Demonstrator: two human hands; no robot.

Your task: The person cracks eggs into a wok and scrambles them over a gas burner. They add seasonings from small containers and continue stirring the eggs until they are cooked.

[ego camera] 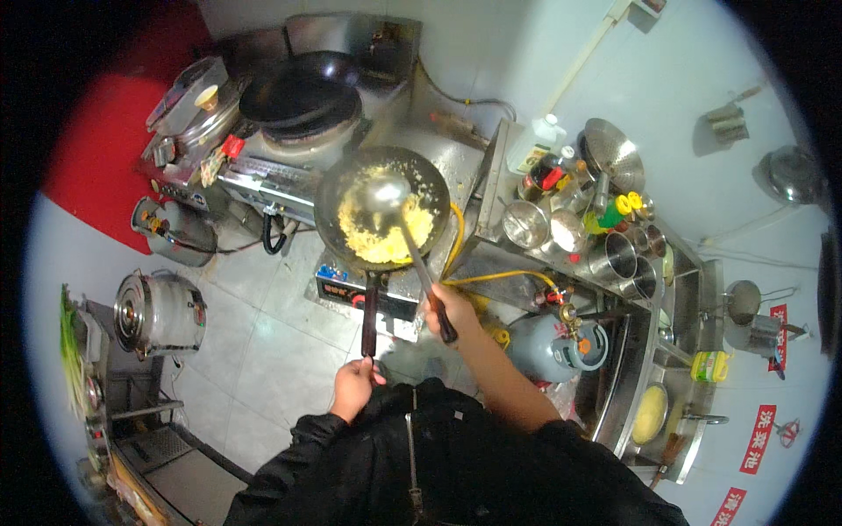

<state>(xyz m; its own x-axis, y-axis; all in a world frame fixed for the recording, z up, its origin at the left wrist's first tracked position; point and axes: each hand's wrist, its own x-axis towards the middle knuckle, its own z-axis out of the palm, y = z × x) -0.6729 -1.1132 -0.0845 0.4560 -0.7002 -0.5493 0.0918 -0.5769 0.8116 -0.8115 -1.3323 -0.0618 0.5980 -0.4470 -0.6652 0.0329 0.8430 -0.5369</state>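
Observation:
A dark wok [329, 227] with a long wooden handle [370, 315] sits over a gas burner in front of me. Yellow food in small pieces [378, 244], which looks like fried rice or scrambled egg, lies in it. My left hand [355, 386] grips the end of the wok handle. My right hand [450, 312] is closed around the wooden grip of a metal ladle [387, 192], whose bowl is in the wok over the food.
A large dark wok [299, 102] rests on the range behind left. Steel pots [612, 256] and bottles [543, 141] crowd the right-hand counter. A gas cylinder [539, 348] with a yellow hose [500, 277] stands below it. A lidded steel pot [164, 315] is at the left.

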